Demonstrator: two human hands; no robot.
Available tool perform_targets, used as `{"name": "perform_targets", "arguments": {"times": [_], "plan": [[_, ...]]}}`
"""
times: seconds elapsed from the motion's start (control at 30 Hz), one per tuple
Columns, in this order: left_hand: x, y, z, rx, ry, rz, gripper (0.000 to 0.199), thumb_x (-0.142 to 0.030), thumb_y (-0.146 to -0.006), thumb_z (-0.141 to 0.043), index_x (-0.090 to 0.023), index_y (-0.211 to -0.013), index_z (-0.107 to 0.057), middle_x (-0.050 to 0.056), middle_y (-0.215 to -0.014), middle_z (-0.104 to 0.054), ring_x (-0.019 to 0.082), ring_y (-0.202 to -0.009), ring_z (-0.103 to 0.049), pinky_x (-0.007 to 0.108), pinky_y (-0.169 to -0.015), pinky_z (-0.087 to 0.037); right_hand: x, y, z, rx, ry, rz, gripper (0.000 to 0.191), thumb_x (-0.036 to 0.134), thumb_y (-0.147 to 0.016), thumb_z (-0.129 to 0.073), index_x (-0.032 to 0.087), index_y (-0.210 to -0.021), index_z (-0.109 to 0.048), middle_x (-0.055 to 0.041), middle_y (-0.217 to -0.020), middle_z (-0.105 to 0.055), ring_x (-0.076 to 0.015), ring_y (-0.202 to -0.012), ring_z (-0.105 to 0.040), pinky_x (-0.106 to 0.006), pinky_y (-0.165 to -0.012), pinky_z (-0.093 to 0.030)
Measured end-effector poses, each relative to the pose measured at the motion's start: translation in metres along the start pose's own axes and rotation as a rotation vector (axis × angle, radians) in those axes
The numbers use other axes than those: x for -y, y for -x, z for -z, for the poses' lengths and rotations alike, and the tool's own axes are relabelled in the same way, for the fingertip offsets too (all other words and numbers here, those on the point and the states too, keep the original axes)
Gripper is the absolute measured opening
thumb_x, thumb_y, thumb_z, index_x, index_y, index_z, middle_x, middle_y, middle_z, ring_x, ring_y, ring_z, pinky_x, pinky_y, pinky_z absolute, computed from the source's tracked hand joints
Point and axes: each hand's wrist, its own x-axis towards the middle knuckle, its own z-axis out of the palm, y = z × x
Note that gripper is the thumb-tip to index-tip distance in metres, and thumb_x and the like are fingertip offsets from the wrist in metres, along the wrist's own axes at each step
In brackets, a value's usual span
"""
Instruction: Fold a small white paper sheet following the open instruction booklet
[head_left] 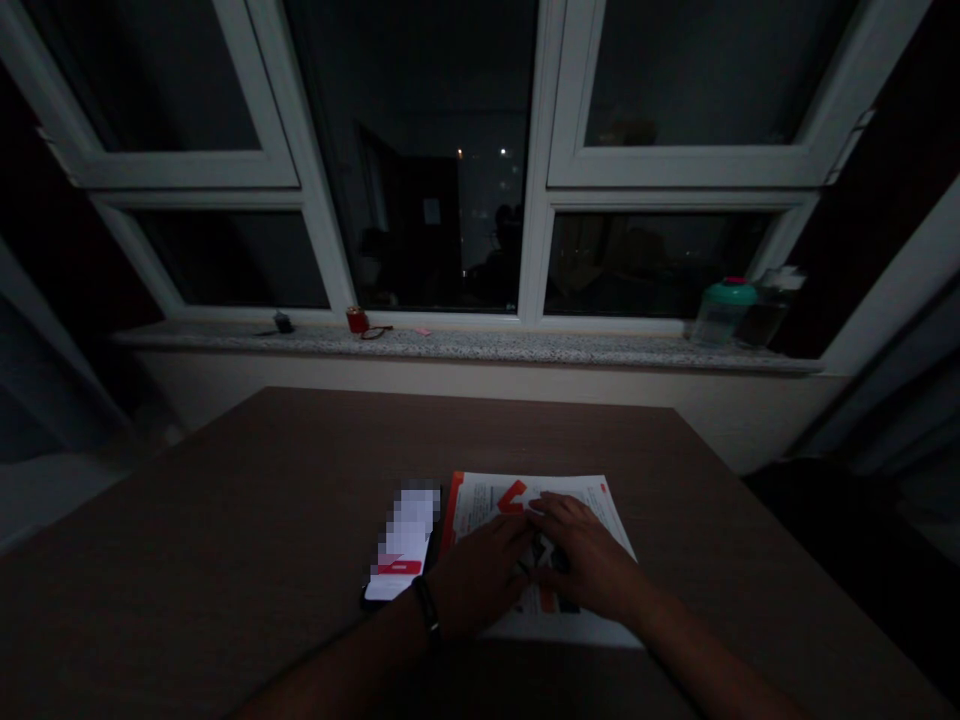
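Observation:
A white printed booklet [600,510] with an orange left edge lies flat on the brown table [330,440]. My left hand [480,570], with a dark band on its wrist, rests over the booklet's left and middle part, fingers pointing to the right. Over the middle and right part lies my right hand [589,550], its fingers spread and touching the page. The fingertips of both hands come close together near the centre. Just left of the booklet is a phone [405,535] with its screen lit.
Behind the table runs a speckled stone sill [480,345] below dark windows. On it stand a small dark bottle [283,322], a red jar [357,320], a teal-lidded container [724,312] and a clear container [772,310]. Curtains hang at both sides.

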Motion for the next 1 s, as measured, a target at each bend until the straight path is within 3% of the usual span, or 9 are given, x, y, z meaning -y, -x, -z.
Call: {"name": "perform_targets", "arguments": {"times": [0.17, 0.5, 0.7, 1.0], "plan": [[0.0, 0.0001, -0.0017, 0.014, -0.013, 0.018, 0.062, -0.014, -0.086, -0.058, -0.023, -0.143, -0.034, 0.008, -0.144, -0.042, 0.028, -0.132, -0.041, 0.044, -0.111, -0.037, 0.0003, -0.0006, 0.0004, -0.004, 0.038, 0.027, 0.048, 0.029, -0.095, -0.05, 0.023, -0.143, -0.048, -0.0071, -0.147, -0.048, -0.0265, -0.14, -0.032, -0.047, -0.117, -0.025], [-0.0074, -0.0031, 0.0059, 0.078, -0.094, 0.038, 0.05, -0.016, -0.085, -0.06, -0.015, -0.133, -0.045, 0.011, -0.132, -0.05, 0.029, -0.124, -0.046, 0.043, -0.105, -0.043, 0.0045, -0.0006, -0.0018, 0.026, 0.095, -0.034, 0.05, 0.031, -0.095, -0.049, 0.025, -0.145, -0.046, -0.0041, -0.15, -0.046, -0.0276, -0.141, -0.03, -0.05, -0.118, -0.019], [-0.0055, -0.0015, 0.0047, 0.072, -0.088, 0.026, 0.045, -0.016, -0.086, -0.06, -0.017, -0.129, -0.048, 0.009, -0.13, -0.051, 0.028, -0.122, -0.048, 0.042, -0.106, -0.042, 0.007, -0.0009, -0.0015, 0.028, 0.1, -0.05, 0.051, 0.031, -0.094, -0.049, 0.026, -0.145, -0.046, -0.0035, -0.149, -0.046, -0.0291, -0.141, -0.031, -0.052, -0.118, -0.019], [-0.0046, 0.0001, 0.0046, 0.061, -0.005, 0.04, 0.07, -0.014, -0.083, -0.06, -0.022, -0.146, -0.031, 0.009, -0.148, -0.04, 0.028, -0.135, -0.038, 0.043, -0.112, -0.036, 0.0069, 0.0006, -0.0042, 0.023, 0.092, -0.043, 0.052, 0.03, -0.096, -0.045, 0.023, -0.147, -0.042, -0.0049, -0.151, -0.044, -0.0281, -0.142, -0.029, -0.051, -0.119, -0.019]]}}
